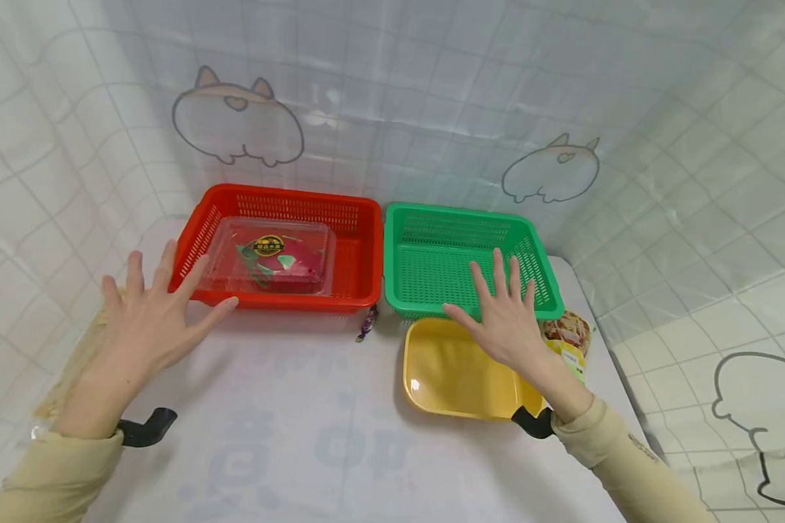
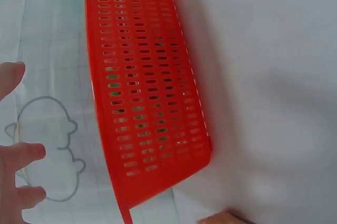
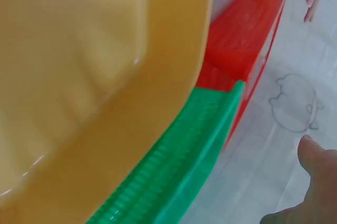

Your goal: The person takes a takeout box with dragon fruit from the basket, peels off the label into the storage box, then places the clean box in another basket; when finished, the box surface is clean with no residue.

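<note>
Both hands hover with fingers spread, holding nothing. My left hand (image 1: 147, 323) is at the near left corner of a red basket (image 1: 360, 250), whose slotted side (image 2: 147, 92) fills much of the left wrist view. Inside that basket lies a clear plastic box (image 1: 271, 254) with a sticker and something pink and green in it. My right hand (image 1: 506, 323) stands over the near rim of a green basket (image 1: 451, 272) and overlaps a yellow basin (image 1: 458, 378) in the head view. The basin also looms large in the right wrist view.
A small purple wrapped candy (image 1: 367, 323) lies below the red basket's right corner. At the right table edge are a patterned packet (image 1: 568, 330) and a yellow packet (image 1: 572, 359). A pale bag (image 1: 72, 363) lies partly behind the left forearm. White gridded curtains enclose the table.
</note>
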{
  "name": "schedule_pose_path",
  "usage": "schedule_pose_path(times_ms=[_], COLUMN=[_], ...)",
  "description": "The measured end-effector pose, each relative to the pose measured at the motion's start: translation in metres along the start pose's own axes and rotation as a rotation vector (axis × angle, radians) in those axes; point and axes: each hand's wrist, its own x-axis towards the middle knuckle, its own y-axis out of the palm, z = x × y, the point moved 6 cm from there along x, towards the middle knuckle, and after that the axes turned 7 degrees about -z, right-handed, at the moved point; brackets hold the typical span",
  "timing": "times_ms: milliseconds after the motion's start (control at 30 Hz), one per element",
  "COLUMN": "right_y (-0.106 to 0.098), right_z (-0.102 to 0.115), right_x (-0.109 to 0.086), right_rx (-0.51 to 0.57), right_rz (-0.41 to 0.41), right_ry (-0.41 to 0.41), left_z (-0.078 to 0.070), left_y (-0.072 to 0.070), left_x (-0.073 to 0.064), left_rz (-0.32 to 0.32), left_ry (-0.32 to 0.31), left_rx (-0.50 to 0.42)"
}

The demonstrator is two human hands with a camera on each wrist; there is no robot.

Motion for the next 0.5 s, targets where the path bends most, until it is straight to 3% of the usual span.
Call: schedule_pose_path(times_ms=[100, 300, 500], right_y=[-0.004, -0.014, -0.007], right_z=[0.014, 0.054, 0.09], right_x=[0.006, 0.029, 0.065], right_rx=[0.059, 0.216, 0.372], right_rz=[0.018, 0.073, 0.201], right_ry=[-0.013, -0.086, -0.086], left_z=[-0.001, -0.005, -0.005], left_y=[-0.003, -0.008, -0.013], left_x=[0.004, 0.025, 0.046], left_rz=[0.026, 0.185, 0.28], left_ry=[0.004, 0.007, 0.037], left_rx=[-0.042, -0.183, -0.249])
